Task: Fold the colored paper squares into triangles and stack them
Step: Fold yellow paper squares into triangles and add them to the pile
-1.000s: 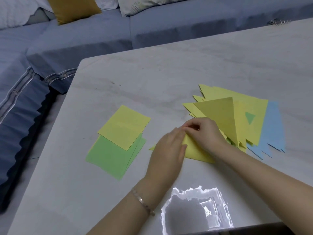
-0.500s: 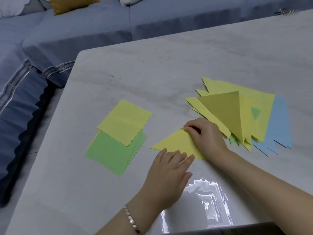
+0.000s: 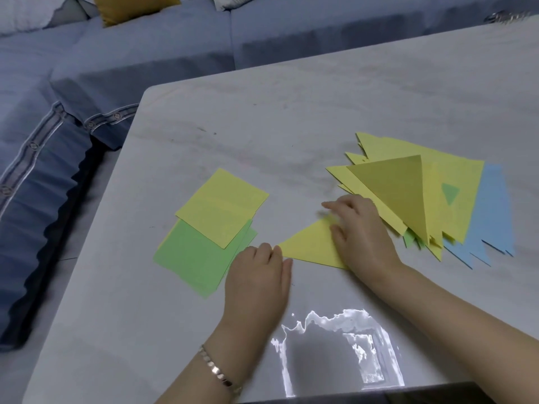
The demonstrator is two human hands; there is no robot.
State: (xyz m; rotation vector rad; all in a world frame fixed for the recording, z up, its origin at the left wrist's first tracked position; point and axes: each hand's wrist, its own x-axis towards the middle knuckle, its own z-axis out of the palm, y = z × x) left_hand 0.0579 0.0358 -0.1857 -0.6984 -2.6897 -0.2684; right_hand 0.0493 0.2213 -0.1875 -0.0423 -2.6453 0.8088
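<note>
Hands both low over table point(image 3: 262, 126). R hand point(image 3: 361, 237) lies flat on yellow triangle point(image 3: 309, 247); fingers point(image 3: 335, 206) released, spread, pressing paper near its top corner, tips blurred. L hand point(image 3: 256, 284): fingers point(image 3: 275, 253) released, grasping nothing, tips at triangle's left corner. Triangle flat on table, betw. the two sets of fingers. Just right of R fingers: pile of folded triangles point(image 3: 455, 182), yellow w/ some green, blue at bottom; R hand overlaps its near edge. Just left of L fingers: yellow square point(image 3: 221, 205) atop green squares point(image 3: 189, 258). L wrist carries bracelet point(image 3: 217, 371).
</note>
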